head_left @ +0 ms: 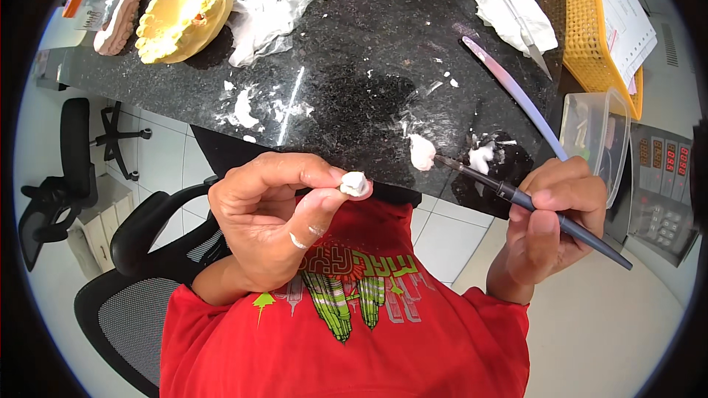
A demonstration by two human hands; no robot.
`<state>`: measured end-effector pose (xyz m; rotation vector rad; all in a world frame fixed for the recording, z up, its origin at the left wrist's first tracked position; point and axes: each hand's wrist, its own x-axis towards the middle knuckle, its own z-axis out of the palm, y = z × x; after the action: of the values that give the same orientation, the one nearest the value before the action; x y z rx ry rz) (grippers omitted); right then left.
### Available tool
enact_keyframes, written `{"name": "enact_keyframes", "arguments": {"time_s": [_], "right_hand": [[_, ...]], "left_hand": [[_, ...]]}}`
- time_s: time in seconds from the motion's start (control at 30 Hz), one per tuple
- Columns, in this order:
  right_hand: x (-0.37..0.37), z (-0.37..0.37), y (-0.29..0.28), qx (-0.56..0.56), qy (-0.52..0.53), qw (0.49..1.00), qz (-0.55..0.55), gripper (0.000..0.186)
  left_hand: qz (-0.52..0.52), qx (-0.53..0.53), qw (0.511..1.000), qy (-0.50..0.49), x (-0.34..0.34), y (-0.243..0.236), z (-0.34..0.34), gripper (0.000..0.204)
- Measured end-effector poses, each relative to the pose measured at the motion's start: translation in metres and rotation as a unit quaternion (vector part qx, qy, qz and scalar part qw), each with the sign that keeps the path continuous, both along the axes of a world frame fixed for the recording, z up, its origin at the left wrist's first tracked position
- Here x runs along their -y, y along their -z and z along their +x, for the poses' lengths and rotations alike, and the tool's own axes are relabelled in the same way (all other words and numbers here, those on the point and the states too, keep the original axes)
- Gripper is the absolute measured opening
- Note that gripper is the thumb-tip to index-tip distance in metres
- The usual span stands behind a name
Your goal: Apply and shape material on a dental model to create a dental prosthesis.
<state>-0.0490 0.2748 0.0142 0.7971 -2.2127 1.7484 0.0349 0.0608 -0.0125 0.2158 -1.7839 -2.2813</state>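
White lump point(354, 183) pinched in left hand point(269, 217); right hand point(553, 221) grips brush point(531, 210)

Small white lump point(354, 183): irregular, matte, roughly tooth-sized look, pinched between thumb and forefinger tip of the left hand point(273, 214), held up above the red shirt, just off the edge of the black counter. Brush point(527, 206): thin, dark handle, fine tip, gripped pen-style in the right hand point(553, 225), shaft running diagonally from lower right to upper left. Tip rests at a pale pink-white blob of paste point(422, 152) sitting on the counter edge. Lump and brush tip near each other, not touching.
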Motion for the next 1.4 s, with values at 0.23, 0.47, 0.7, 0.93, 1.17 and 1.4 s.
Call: {"name": "enact_keyframes", "arguments": {"time_s": [0.23,0.47,0.7,0.93,1.17,1.4], "right_hand": [[0.003,0.000,0.000,0.011,-0.003,0.999,-0.037,0.014],[0.002,-0.002,-0.001,0.009,-0.013,0.999,-0.040,0.013],[0.001,0.003,0.000,0.025,-0.029,0.994,-0.107,0.018],[0.008,0.017,-0.009,0.034,-0.057,0.988,-0.142,0.025],[0.024,0.000,-0.013,-0.013,-0.116,0.987,-0.111,0.022],[0.023,-0.012,-0.016,-0.011,-0.159,0.981,-0.114,0.020]], "left_hand": [[0.040,-0.010,0.999,-0.002,0.001,-0.001,-0.001,0.007],[0.012,0.001,1.000,0.002,0.000,-0.002,-0.004,0.011],[0.013,0.016,1.000,-0.003,0.001,-0.003,0.001,0.014],[0.104,0.006,0.994,0.020,0.001,-0.004,-0.002,0.009],[0.075,0.004,0.997,0.021,0.006,-0.006,-0.005,0.009],[0.003,0.006,0.999,0.046,0.013,-0.010,-0.006,0.010]]}}
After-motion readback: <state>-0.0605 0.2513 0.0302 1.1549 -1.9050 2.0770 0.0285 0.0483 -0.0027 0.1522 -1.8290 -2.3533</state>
